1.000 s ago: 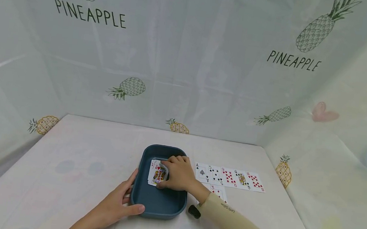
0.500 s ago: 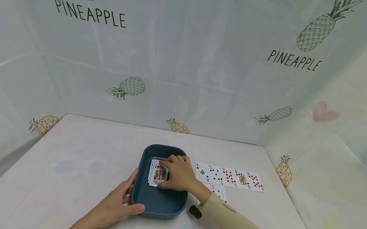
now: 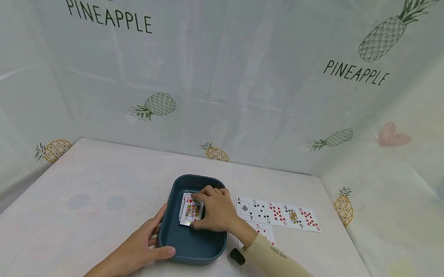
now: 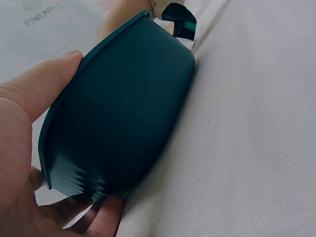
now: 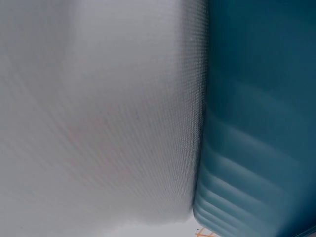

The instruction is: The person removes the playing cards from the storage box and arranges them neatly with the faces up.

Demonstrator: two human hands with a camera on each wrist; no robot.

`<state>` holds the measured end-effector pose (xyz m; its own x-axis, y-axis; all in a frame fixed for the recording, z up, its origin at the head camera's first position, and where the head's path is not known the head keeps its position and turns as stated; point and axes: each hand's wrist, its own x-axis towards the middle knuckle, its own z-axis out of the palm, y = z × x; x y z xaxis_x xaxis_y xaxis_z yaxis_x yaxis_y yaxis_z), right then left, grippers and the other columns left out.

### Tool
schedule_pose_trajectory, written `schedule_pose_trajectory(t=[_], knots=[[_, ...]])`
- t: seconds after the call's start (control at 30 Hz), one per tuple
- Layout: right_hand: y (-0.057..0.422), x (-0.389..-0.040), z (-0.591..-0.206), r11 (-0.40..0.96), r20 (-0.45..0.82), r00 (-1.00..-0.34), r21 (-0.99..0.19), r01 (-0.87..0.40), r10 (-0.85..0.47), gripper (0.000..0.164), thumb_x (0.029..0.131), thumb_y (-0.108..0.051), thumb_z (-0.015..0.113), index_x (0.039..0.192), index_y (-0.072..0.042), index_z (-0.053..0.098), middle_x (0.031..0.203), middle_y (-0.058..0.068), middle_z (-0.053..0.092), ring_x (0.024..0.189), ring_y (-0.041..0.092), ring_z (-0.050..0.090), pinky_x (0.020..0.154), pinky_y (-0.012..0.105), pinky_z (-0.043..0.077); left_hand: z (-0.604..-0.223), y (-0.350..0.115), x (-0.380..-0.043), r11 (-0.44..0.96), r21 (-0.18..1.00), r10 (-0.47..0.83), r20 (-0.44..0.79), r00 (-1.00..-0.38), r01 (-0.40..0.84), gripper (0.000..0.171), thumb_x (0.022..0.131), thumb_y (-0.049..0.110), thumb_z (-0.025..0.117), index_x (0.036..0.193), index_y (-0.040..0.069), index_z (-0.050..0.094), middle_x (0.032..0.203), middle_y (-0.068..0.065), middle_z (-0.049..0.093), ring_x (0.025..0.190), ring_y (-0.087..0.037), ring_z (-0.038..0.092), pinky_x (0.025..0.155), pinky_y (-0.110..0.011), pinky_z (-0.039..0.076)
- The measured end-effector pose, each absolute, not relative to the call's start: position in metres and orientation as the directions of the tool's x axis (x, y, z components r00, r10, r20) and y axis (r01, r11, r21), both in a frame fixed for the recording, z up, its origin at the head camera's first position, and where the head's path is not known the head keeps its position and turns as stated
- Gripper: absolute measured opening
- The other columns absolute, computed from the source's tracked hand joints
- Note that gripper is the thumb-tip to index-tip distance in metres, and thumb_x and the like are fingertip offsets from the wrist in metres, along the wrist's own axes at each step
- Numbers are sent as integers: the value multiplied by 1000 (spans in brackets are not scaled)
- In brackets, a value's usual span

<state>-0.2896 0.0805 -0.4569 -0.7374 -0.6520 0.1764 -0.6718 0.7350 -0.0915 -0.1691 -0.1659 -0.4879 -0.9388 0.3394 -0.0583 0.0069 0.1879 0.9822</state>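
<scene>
A dark blue rectangular tray stands on the white-covered table. My left hand grips its left side, the thumb over the near rim and the fingers against the outer wall; the left wrist view shows the tray's wall between thumb and fingers. Inside the tray lies a small stack of face-up playing cards, a red king on top. My right hand reaches over the right rim and pinches the cards at their right edge between thumb and fingers. The right wrist view shows only the tray's outer wall and cloth.
Right of the tray, several playing cards lie face up in a row. Below them, a red three is partly covered by my right forearm. A black wrist-camera piece sits by the right sleeve. Pineapple-print sheets enclose the table.
The top king has straightened and lies flatter on the stack, its raised right edge lowered. My right hand has shifted only slightly; the left hand and tray stay put.
</scene>
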Motion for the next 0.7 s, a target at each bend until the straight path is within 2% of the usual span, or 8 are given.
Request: schedule_pose_trajectory(t=[0.2, 0.5, 0.7], knots=[[81, -289, -457, 732, 189, -735, -103, -674, -651, 76, 79, -57, 87, 144, -23, 67, 128, 1, 63, 117, 21, 61, 104, 46, 42, -488, -166, -169, 184, 983, 344, -56, -937, 9, 108, 96, 25, 82, 173, 25, 5, 166, -30, 29, 139, -38, 57, 99, -31, 59], [79, -290, -458, 739, 158, -728, 17, -674, -667, 76, 79, -61, 86, 142, -21, 70, 126, 2, 64, 113, 19, 63, 102, 45, 42, -488, -166, -168, 174, 985, 345, -57, -937, 4, 109, 96, 25, 82, 173, 28, 5, 168, -28, 28, 139, -37, 57, 100, -29, 58], [79, -290, -457, 735, 155, -723, 31, -678, -673, 76, 79, -61, 86, 141, -21, 70, 125, 1, 65, 113, 19, 63, 101, 46, 43, -488, -167, -168, 156, 988, 357, -51, -933, 6, 109, 97, 23, 81, 173, 28, 4, 168, -28, 26, 140, -38, 56, 99, -28, 58]])
